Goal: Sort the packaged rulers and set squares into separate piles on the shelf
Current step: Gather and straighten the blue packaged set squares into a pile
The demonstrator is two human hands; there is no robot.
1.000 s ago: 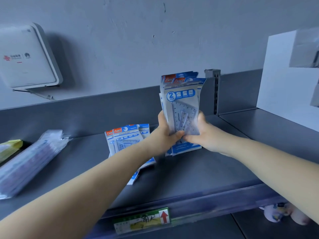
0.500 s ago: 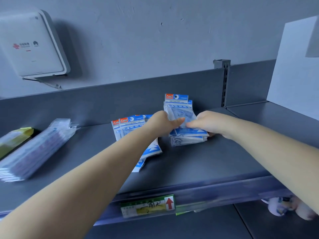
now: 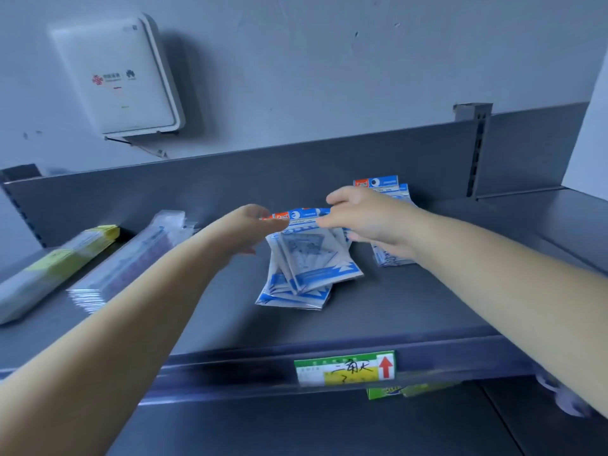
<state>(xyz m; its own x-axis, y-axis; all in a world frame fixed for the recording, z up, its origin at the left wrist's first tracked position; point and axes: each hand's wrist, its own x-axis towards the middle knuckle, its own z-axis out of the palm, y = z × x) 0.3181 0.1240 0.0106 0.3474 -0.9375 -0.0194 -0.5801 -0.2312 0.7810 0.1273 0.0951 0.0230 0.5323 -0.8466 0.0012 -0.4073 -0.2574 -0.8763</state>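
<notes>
Set-square packs (image 3: 307,258) lie fanned in a loose heap near the middle of the shelf (image 3: 411,311), toward its back wall, as we reach in with both hands. Our left hand (image 3: 250,225) and right hand (image 3: 365,215) meet at the header cards along the heap's far edge; the fingers look curled onto the card tops as if pinching them, though blur keeps us from telling how firm either hold is. A second, neater pile of set squares (image 3: 388,255) sits just beside it, toward the right end of the shelf, partly hidden behind our right wrist. Two long bundles of rulers (image 3: 131,255) and yellow-labelled packs (image 3: 56,268) rest near the left end, well apart. We judge the risk plain: the heap is splayed and its wrappers look slick, so lifting by the cards alone could let lower packs slide free toward the front edge. Our right forearm, passing over the tidy pile, could also nudge it askew, and a hurried gather might leave a stray pack behind.
</notes>
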